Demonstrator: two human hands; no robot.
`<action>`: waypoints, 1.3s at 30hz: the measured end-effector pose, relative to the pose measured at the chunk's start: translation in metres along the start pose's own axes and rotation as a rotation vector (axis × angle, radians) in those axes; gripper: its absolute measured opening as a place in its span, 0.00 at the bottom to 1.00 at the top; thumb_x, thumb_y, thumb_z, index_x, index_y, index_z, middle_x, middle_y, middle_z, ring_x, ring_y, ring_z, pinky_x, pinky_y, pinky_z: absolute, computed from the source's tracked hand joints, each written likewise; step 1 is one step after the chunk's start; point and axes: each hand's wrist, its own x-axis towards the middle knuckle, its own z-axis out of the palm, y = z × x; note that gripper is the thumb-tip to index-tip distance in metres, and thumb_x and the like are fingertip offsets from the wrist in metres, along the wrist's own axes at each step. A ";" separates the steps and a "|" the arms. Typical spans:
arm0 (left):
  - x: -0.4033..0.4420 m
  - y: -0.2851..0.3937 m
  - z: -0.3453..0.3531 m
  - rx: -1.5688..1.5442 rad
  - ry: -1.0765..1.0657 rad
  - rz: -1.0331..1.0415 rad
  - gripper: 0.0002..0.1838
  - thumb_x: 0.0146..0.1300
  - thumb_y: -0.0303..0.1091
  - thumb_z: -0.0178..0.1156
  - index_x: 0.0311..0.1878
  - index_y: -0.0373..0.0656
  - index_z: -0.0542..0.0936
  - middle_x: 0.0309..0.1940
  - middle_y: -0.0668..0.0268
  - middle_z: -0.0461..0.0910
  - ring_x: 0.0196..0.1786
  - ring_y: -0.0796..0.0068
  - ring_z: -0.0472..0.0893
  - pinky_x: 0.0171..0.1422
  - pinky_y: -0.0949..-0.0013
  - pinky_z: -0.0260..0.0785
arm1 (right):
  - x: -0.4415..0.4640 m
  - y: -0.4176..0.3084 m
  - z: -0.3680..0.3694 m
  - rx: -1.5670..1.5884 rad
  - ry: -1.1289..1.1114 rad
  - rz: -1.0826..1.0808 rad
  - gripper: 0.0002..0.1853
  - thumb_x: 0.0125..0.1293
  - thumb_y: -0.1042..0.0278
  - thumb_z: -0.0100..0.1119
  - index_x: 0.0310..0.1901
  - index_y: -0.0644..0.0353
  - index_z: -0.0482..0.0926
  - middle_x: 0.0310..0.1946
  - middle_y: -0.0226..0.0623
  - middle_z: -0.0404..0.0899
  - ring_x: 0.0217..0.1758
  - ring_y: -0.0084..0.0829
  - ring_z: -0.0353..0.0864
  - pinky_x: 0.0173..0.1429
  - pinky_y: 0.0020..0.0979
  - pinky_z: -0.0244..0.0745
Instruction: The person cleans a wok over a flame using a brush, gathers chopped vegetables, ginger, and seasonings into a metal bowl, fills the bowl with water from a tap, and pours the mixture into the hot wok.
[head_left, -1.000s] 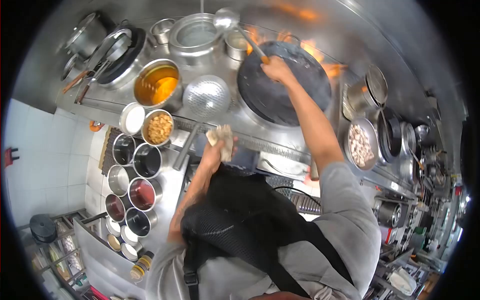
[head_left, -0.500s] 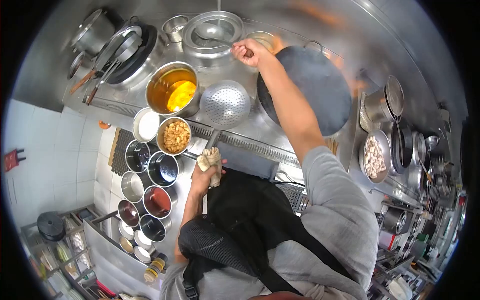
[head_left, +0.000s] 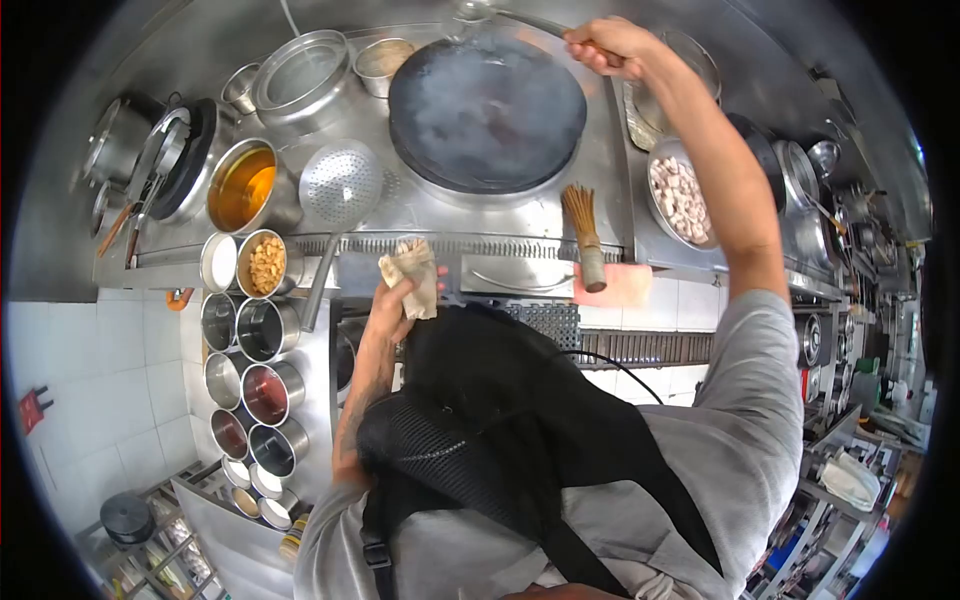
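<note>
My right hand (head_left: 608,48) is closed round the handle of a metal ladle (head_left: 530,20), held high beyond the far right edge of the wok. The ladle's bowl is over the wok's far rim and looks blurred. Whitish haze lies over the black wok (head_left: 487,112). Down at the counter's front edge, my left hand (head_left: 395,305) grips a folded beige cloth (head_left: 412,277). A perforated strainer (head_left: 341,186) rests to the left of the wok, its handle pointing toward me. The bamboo brush (head_left: 585,235) lies at the wok's near right.
A pot of orange oil (head_left: 246,187) and a cup of fried pieces (head_left: 267,264) stand on the left, above several sauce pots (head_left: 268,392). The water pot (head_left: 300,75) is at the back left. A bowl of pale meat (head_left: 680,197) sits at the right.
My right hand has swung with the ladle from the water pot to the wok's far right. The flames seen earlier no longer show. My left hand still holds the cloth.
</note>
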 end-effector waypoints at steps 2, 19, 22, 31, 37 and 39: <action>0.002 -0.020 0.015 -0.035 -0.040 -0.017 0.34 0.60 0.30 0.52 0.72 0.35 0.63 0.57 0.44 0.79 0.49 0.61 0.84 0.53 0.62 0.80 | -0.044 0.016 -0.025 -0.218 0.229 0.010 0.08 0.71 0.70 0.56 0.31 0.59 0.75 0.21 0.22 0.72 0.16 0.09 0.66 0.13 0.14 0.55; 0.152 -0.028 0.102 -0.250 -0.045 -0.407 0.28 0.64 0.42 0.48 0.63 0.35 0.68 0.52 0.42 0.77 0.51 0.45 0.81 0.59 0.39 0.75 | -0.248 0.307 0.024 0.149 0.342 -0.056 0.10 0.70 0.63 0.58 0.40 0.62 0.77 0.21 0.28 0.73 0.18 0.19 0.71 0.23 0.29 0.68; 0.218 -0.024 0.098 -0.370 0.152 -0.430 0.21 0.64 0.45 0.51 0.53 0.41 0.72 0.44 0.51 0.76 0.46 0.50 0.79 0.50 0.43 0.77 | -0.245 0.364 0.086 -0.167 0.668 -0.261 0.09 0.71 0.65 0.58 0.38 0.62 0.75 0.17 0.29 0.71 0.14 0.22 0.67 0.20 0.29 0.63; 0.262 -0.038 0.094 -0.220 0.399 -0.110 0.07 0.66 0.35 0.51 0.44 0.47 0.70 0.32 0.61 0.74 0.25 0.65 0.74 0.22 0.65 0.65 | -0.303 0.351 0.082 0.119 0.501 -0.133 0.05 0.72 0.71 0.56 0.41 0.60 0.71 0.17 0.24 0.67 0.12 0.18 0.63 0.15 0.26 0.58; 0.230 0.009 0.044 -0.025 0.246 -0.013 0.09 0.70 0.35 0.55 0.47 0.43 0.68 0.28 0.60 0.74 0.20 0.68 0.75 0.13 0.67 0.59 | -0.299 0.349 0.064 0.065 0.520 -0.118 0.06 0.69 0.70 0.57 0.43 0.63 0.74 0.20 0.28 0.71 0.15 0.20 0.68 0.19 0.27 0.64; 0.209 0.050 0.046 0.168 0.333 -0.005 0.09 0.70 0.36 0.56 0.47 0.44 0.69 0.27 0.61 0.75 0.18 0.69 0.74 0.12 0.69 0.57 | -0.301 0.341 0.059 0.004 0.547 -0.114 0.08 0.68 0.69 0.58 0.42 0.63 0.74 0.20 0.29 0.72 0.16 0.21 0.70 0.20 0.28 0.65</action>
